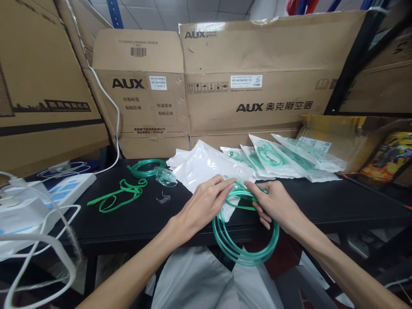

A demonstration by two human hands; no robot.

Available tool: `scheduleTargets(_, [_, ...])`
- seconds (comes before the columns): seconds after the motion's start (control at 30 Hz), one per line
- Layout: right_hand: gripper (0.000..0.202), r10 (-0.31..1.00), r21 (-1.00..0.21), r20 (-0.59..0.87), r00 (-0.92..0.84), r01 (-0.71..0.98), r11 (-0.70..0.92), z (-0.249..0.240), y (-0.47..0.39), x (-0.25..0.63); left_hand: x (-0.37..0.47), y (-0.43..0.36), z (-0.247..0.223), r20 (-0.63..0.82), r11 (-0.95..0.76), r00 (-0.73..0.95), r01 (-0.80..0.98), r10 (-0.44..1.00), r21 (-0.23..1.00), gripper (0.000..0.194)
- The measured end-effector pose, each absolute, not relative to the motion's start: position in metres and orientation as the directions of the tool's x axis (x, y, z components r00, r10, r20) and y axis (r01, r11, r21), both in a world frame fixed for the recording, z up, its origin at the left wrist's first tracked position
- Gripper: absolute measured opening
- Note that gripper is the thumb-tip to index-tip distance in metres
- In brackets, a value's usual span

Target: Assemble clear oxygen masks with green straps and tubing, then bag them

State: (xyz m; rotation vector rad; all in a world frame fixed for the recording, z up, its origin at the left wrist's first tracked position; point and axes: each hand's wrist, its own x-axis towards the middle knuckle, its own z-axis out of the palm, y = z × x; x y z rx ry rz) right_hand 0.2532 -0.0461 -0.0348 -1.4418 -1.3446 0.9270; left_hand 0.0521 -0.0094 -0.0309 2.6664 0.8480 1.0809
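Fingers of the right hand [277,201] grip coiled green tubing [246,259]; I cannot tell the left hand's grip.
Black table [128,227] beneath; pouches [206,165] and cartons [251,53] beyond them.

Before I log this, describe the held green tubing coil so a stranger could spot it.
At the black table, find the right hand. It holds a translucent green plastic tubing coil. Unlike the resting green coil behind, it dangles past the front edge.

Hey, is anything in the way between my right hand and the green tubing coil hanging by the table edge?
Nothing visible: your right hand is directly on the upper right part of the green tubing coil. A white pouch lies beyond, not between them.
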Motion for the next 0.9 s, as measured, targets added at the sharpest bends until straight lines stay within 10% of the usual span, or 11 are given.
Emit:
scheduleTargets(0.47, [0.045, 0.988, -0.991, -0.108, -0.111, 0.089, -0.099, -0.029, -0.056, 0.262, 0.054, -0.005, -0.03, 0.501, -0.817, 0.647, 0.491, 0.575, 0.304, 0.041])
scheduleTargets(0.9, [0.046, 0.988, -0.981, -0.075, -0.132, 0.189, -0.05, -0.01, -0.055, 0.28, 0.054, -0.002, -0.021, 0.515, -0.754, 0.557, 0.404, 0.652, 0.518, 0.035])
